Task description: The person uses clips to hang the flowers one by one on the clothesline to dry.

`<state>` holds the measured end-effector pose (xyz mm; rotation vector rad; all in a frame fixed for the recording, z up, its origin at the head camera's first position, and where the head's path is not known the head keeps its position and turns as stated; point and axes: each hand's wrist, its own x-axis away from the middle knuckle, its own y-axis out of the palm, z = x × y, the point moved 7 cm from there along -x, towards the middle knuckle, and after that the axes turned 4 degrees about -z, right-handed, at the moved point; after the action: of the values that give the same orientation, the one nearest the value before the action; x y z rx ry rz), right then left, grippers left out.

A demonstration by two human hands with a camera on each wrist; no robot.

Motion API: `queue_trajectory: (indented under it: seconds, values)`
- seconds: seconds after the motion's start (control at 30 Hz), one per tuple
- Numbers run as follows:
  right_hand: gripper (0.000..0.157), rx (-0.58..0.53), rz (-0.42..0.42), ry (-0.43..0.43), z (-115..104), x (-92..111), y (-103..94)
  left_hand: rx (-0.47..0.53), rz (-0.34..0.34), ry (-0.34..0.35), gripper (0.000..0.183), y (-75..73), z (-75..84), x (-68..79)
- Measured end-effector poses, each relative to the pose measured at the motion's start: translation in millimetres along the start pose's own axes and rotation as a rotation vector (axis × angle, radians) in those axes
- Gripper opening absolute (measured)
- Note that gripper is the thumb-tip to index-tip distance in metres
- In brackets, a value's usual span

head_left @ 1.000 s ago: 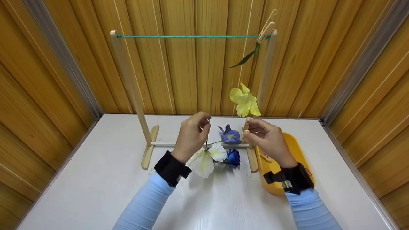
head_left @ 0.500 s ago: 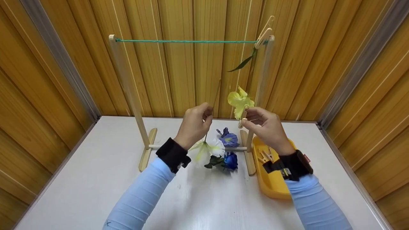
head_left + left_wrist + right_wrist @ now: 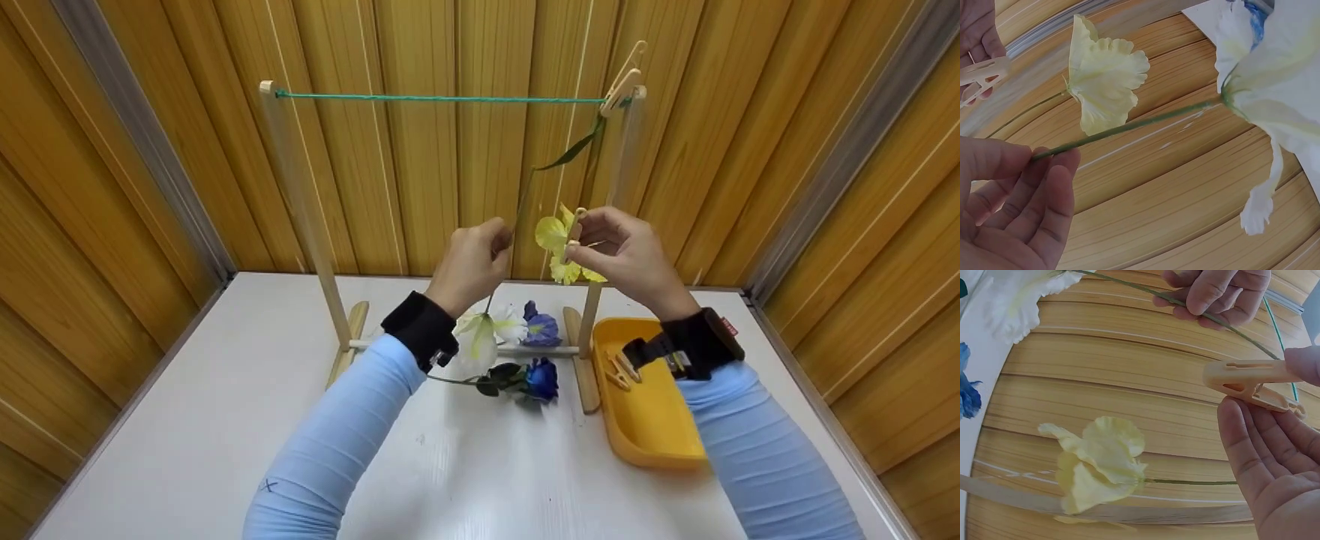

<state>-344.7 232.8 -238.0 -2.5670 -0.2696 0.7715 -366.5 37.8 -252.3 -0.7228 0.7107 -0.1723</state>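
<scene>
My left hand [image 3: 474,262] pinches the green stem of a white artificial flower [image 3: 1275,73], whose bloom hangs head down below the fingers. Between thumb and fingers my right hand [image 3: 634,259] holds a beige clothespin [image 3: 1252,379], in front of the yellow flower [image 3: 553,236] in the head view. That yellow flower hangs upside down from the green string [image 3: 442,98], its stem held by another clothespin [image 3: 621,91] near the right post. A purple-blue flower [image 3: 541,330] and a dark blue rose [image 3: 541,379] lie on the table below.
The string runs between two wooden posts [image 3: 304,202] of a stand joined by a low crossbar. A yellow tray [image 3: 652,427] with several clothespins [image 3: 621,371] stands at the right. Wood-patterned walls [image 3: 420,195] enclose the white table [image 3: 187,420].
Both hands have risen toward the string, the left also shifting right. The white flower's stem has come up with the left hand, the clothespin with the right. More of the rose's stem shows.
</scene>
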Motion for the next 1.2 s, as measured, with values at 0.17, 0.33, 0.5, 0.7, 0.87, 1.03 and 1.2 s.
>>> queue_trajectory:
  seconds: [0.17,0.33,0.5,0.7,0.87,1.03,1.2]
  values:
    - [0.033,0.041,-0.009,-0.014,-16,-17,-9.4,-0.024,0.001,-0.043,0.007,-2.7,-5.6,-12.0]
    - [0.035,0.055,0.008,-0.028,-34,-31,-20.1,-0.029,-0.004,-0.073,0.007,-5.2,-8.2,-21.6]
    - [0.033,0.046,0.043,-0.059,-49,-43,-30.2,-0.015,-0.010,-0.101,0.008,-7.7,-9.0,-30.2]
    - [0.034,0.039,0.073,-0.085,-65,-58,-38.8,-0.014,-0.029,-0.165,0.011,-10.2,-14.9,-41.0]
    - [0.036,0.072,0.123,-0.090,-78,-71,-46.2,-0.019,-0.031,-0.179,0.010,-13.3,-18.2,-49.3]
    - [0.030,0.076,0.171,-0.104,-90,-85,-51.0,-0.030,-0.030,-0.183,0.012,-15.8,-20.4,-56.1]
    - [0.026,0.053,0.206,-0.070,-92,-98,-56.3,-0.018,-0.046,-0.211,0.013,-14.4,-24.4,-62.3]
